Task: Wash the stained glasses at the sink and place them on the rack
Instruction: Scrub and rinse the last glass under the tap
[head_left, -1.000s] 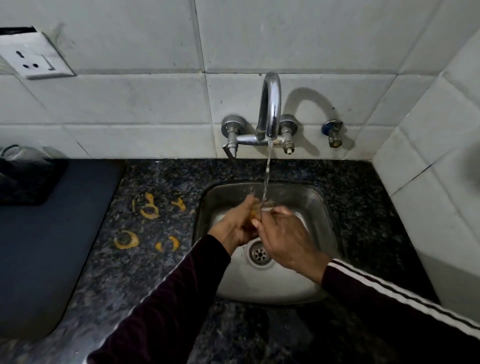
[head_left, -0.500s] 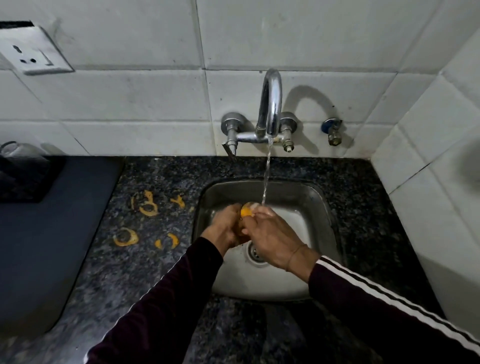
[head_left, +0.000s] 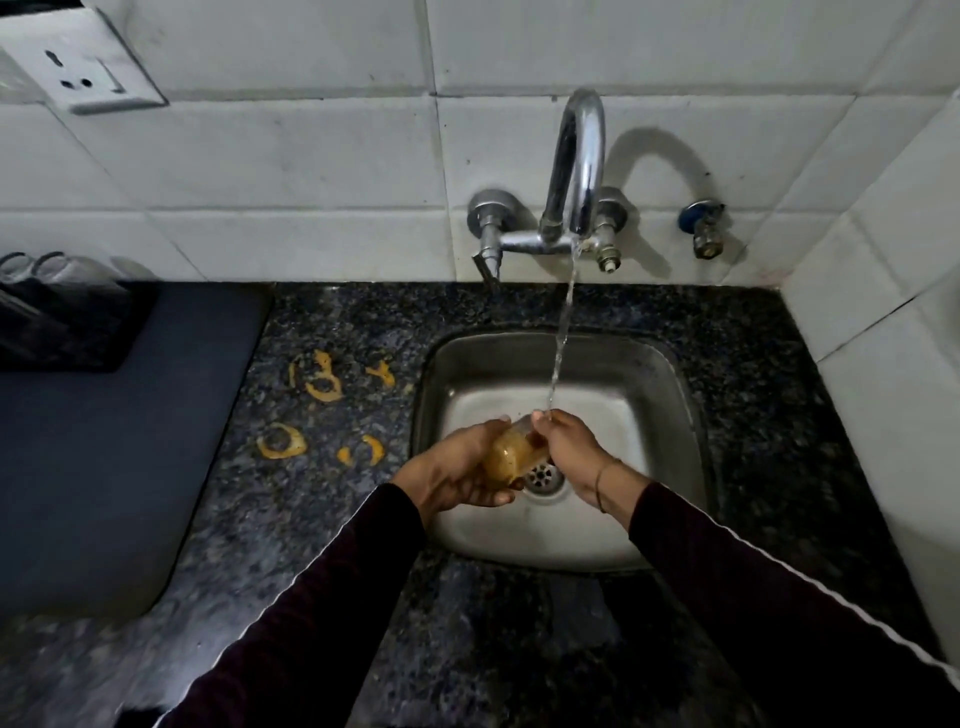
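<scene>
We are in the middle of washing. Far off past our left hand (head_left: 449, 475), some clean glasses (head_left: 47, 267) sit on the rack (head_left: 72, 327). The glass (head_left: 511, 457) we wash now looks orange and dirty. It lies tipped in our left hand, which wraps round it. Our right hand (head_left: 569, 452) pinches its rim under the water (head_left: 561, 343), over the sink (head_left: 670, 395). Rinsing and racking are left.
</scene>
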